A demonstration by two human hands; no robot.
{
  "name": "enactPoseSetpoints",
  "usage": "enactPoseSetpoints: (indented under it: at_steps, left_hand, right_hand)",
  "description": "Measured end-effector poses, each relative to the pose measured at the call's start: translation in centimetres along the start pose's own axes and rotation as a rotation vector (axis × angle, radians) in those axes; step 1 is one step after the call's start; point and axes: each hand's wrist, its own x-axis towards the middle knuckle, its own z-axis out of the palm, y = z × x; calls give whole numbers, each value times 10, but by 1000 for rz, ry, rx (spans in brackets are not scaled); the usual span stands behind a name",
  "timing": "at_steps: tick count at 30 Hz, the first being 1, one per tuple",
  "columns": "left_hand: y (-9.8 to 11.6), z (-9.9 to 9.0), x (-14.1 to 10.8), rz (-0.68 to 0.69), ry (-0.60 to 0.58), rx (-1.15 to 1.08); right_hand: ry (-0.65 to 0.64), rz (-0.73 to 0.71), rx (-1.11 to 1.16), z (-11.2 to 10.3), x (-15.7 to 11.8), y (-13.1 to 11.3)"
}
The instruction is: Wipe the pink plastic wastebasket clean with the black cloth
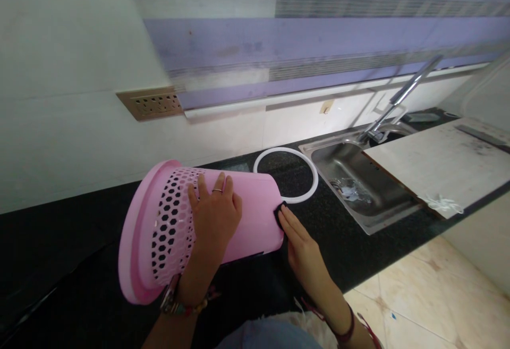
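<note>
Black and speckled, the table [338, 248] runs along a pale wall [59, 142] to a steel sink [370, 229]. Over it the pink bin [251, 216] lies on its side, broad rim to the left and base toward the sink, with a white ring [314, 179] just beyond the base; whether bin and ring touch, I cannot tell. The left hand [217, 213] is spread on the bin's side, fingertips near the holes, pinching nothing. The right hand [298, 240] holds its fingers together on a black pad [280, 216] against the base edge; its thumb is hidden, so I cannot tell whether that grip pinches. This looks like wiping, and steady support should matter most: a flat left palm would stop the bin rolling, while light pressure suits a wall that is probably thin and flexible. Flat right fingers should follow the curved edge more evenly than tips alone.
</note>
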Motion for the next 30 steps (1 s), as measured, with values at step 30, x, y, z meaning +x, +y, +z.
enactPoseSetpoints:
  at_steps: [30]
  left_hand:
    - [2, -4, -22, -31, 49, -55]
  right_hand:
    - [-39, -31, -43, -7, 7, 1]
